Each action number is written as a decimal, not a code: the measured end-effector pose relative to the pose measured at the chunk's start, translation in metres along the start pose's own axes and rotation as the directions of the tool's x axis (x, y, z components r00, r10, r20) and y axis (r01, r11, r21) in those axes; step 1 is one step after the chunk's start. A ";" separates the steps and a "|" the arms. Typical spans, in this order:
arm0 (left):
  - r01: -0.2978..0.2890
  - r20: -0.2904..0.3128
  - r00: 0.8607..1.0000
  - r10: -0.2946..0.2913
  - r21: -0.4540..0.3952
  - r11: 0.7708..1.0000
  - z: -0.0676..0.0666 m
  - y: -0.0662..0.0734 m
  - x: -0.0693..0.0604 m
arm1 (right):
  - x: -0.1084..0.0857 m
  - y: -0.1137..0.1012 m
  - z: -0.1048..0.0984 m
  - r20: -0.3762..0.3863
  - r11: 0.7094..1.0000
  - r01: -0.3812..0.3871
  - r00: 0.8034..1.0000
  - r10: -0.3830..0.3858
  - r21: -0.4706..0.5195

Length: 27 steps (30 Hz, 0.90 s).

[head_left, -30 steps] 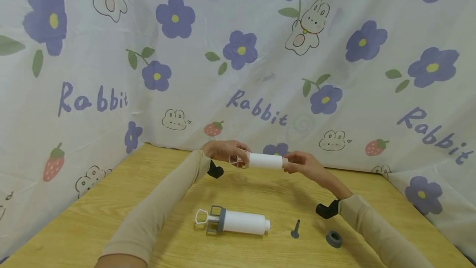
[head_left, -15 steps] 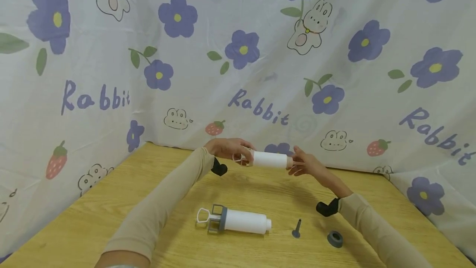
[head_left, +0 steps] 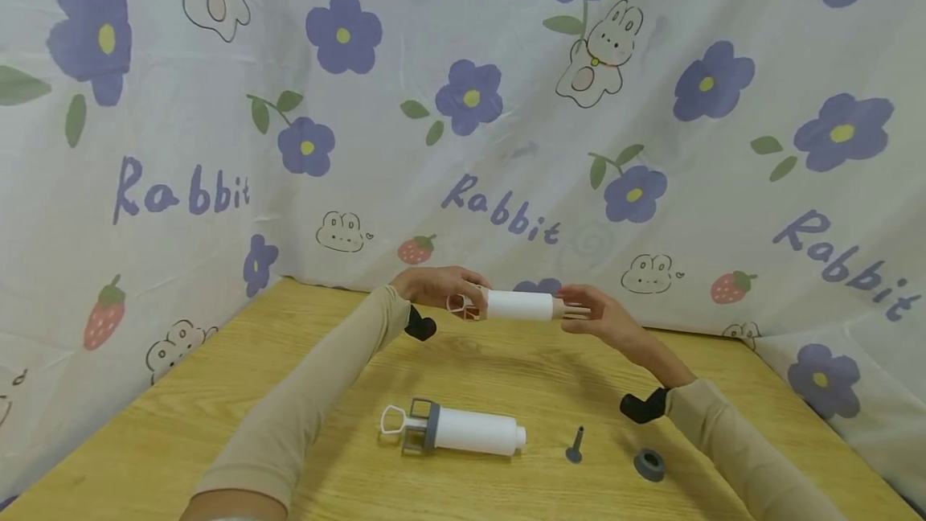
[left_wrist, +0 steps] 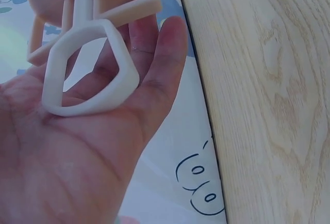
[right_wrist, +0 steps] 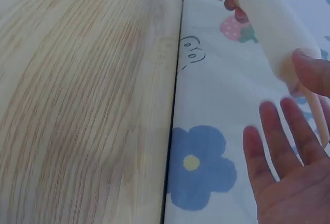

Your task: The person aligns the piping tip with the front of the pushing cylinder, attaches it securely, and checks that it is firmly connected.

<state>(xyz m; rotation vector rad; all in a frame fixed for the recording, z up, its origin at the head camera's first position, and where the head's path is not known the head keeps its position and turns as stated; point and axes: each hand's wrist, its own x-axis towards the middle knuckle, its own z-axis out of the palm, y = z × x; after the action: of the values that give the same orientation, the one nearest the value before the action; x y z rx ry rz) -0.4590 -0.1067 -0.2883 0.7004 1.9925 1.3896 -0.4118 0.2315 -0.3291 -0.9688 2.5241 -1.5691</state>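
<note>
A white sausage stuffer [head_left: 519, 305], syringe-like, is held level above the back of the table. My left hand [head_left: 443, 288] grips its beige collar end; in the left wrist view the white pull loop [left_wrist: 124, 74] lies against that palm. At the other end are a beige cap and thin nozzle [head_left: 576, 311]. My right hand [head_left: 608, 320] is around this end, its thumb against the tube's end in the right wrist view, with several fingers stretched out straight. The index finger is mostly hidden there.
A second white sausage stuffer [head_left: 476, 432] with a grey collar lies on the wooden table [head_left: 289, 465]. To its right are a grey flanged nozzle [head_left: 575, 447] and a grey ring cap [head_left: 649, 465]. A printed curtain [head_left: 391, 183] hangs behind the table.
My right hand spread its fingers away from the nozzle end half a second ago and has now closed around it again. The left hand keeps its grip with little movement.
</note>
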 end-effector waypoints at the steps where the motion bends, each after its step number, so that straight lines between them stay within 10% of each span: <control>1: -0.001 0.004 1.000 0.001 -0.001 1.000 0.000 0.000 0.000 | 0.001 0.000 0.002 0.005 1.000 -0.006 1.000 0.006 0.004; 21: -0.030 -0.048 0.998 0.038 0.149 0.988 0.011 -0.001 0.009 | 0.010 0.007 0.000 0.058 0.986 -0.157 0.986 0.154 0.056; 27: -0.014 -0.027 0.999 0.017 0.109 0.994 0.014 0.002 0.012 | 0.006 0.006 -0.004 0.055 0.959 -0.192 0.981 0.184 0.208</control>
<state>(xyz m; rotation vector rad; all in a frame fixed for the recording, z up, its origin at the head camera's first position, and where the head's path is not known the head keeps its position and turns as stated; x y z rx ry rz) -0.4574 -0.0887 -0.2927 0.7494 2.1020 1.3138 -0.4204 0.2335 -0.3303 -0.7022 2.2867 -1.7016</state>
